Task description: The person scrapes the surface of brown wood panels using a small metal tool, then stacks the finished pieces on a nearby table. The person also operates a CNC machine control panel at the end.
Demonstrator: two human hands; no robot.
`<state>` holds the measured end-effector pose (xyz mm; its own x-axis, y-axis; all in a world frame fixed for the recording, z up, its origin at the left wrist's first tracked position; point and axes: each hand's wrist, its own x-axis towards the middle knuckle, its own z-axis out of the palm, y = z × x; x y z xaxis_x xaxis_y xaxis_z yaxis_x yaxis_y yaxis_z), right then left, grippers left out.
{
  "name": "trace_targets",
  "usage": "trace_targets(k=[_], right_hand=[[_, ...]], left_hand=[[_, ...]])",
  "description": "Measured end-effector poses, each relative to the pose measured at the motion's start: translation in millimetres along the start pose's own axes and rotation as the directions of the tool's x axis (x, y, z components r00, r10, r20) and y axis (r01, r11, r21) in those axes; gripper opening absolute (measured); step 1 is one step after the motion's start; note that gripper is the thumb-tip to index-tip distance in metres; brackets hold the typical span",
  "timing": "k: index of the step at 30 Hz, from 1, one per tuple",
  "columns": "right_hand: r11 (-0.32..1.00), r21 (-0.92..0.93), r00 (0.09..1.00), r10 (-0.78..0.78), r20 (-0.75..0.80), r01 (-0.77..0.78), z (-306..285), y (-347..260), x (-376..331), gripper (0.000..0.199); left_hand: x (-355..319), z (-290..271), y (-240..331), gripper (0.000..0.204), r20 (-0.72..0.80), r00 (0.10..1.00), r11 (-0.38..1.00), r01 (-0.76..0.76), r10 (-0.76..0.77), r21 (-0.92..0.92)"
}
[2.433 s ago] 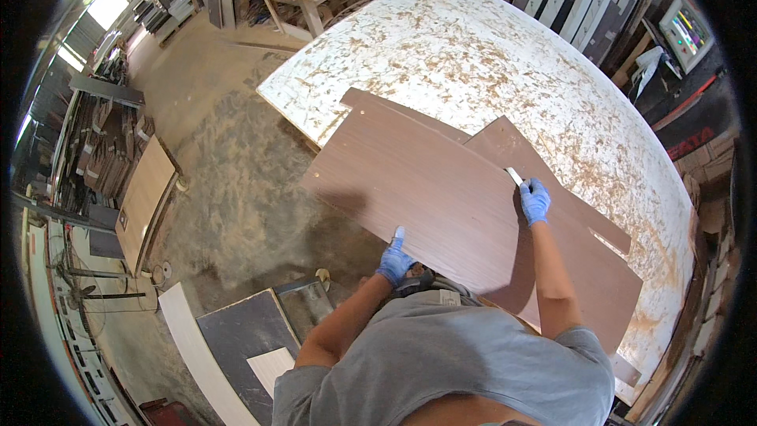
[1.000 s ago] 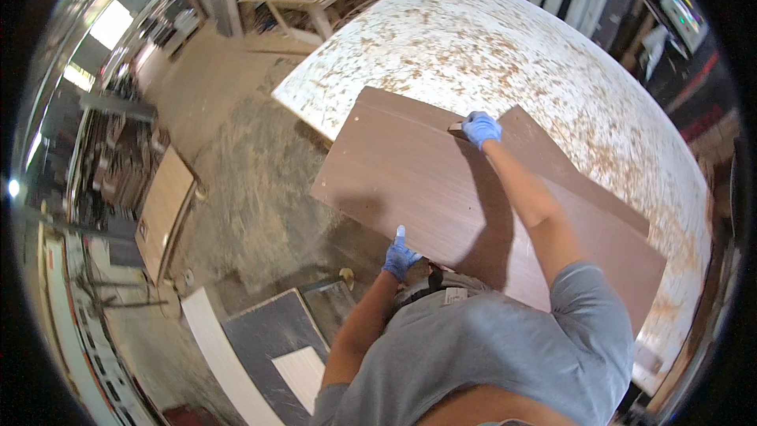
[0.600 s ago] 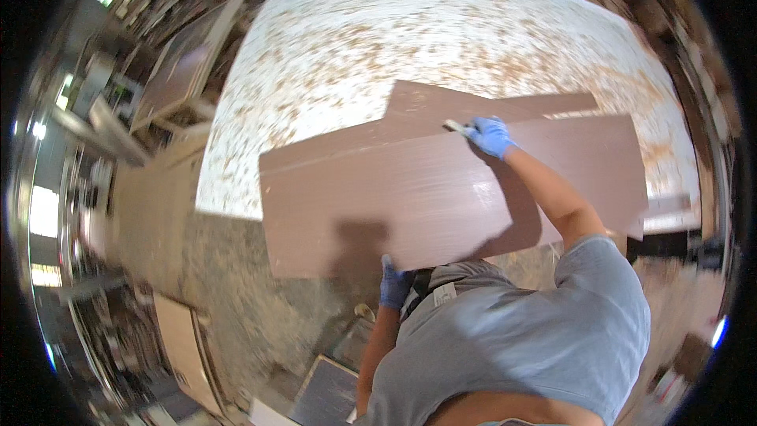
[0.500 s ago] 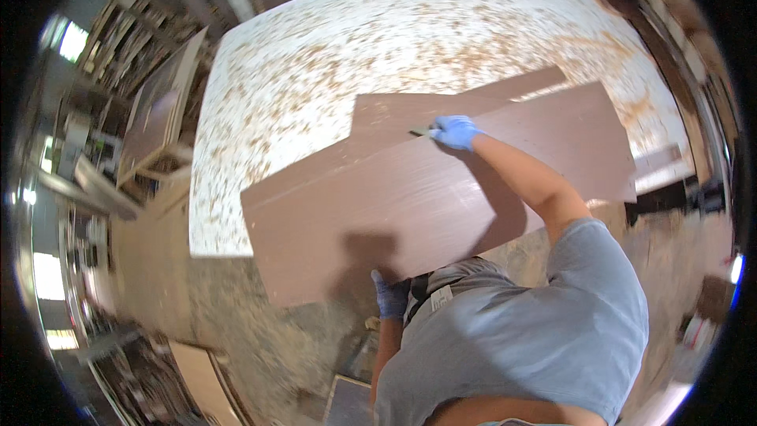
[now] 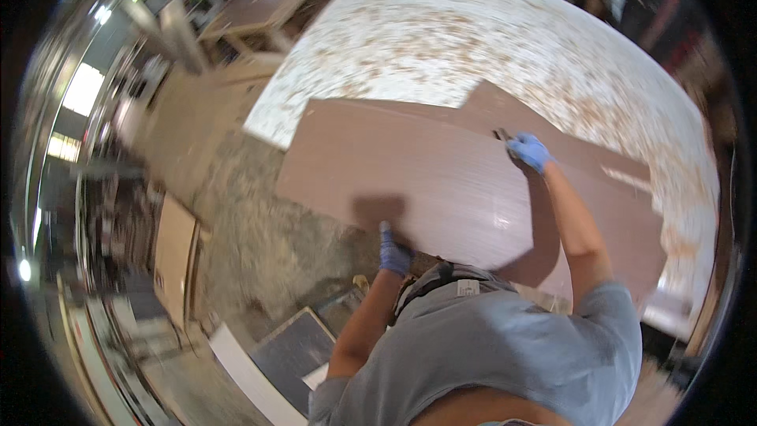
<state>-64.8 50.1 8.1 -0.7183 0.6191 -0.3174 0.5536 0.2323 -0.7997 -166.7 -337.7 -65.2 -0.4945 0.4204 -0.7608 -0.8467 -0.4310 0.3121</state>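
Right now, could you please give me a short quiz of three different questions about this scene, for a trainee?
1. True or false: the left hand rests on the near edge of the brown panel.
2. What colour are the gloves?
3. The right hand is at the panel's: A) far edge B) near edge C) underside

Key: 1 true; 2 blue; 3 A

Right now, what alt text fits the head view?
A person in blue gloves leans over a brown panel: right hand holds a small tool at its far edge, left hand grips the near edge, on a dusty white table.
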Motion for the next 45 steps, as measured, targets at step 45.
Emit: trace_targets(k=[45], right_hand=[[0.497, -0.642, 0.81, -0.401, 0.427, 0.584, 600, -556, 254, 0.041]], left_hand=[[127, -190, 487, 0.07, 0.272, 0.936, 0.902, -0.095, 0.225, -0.421]])
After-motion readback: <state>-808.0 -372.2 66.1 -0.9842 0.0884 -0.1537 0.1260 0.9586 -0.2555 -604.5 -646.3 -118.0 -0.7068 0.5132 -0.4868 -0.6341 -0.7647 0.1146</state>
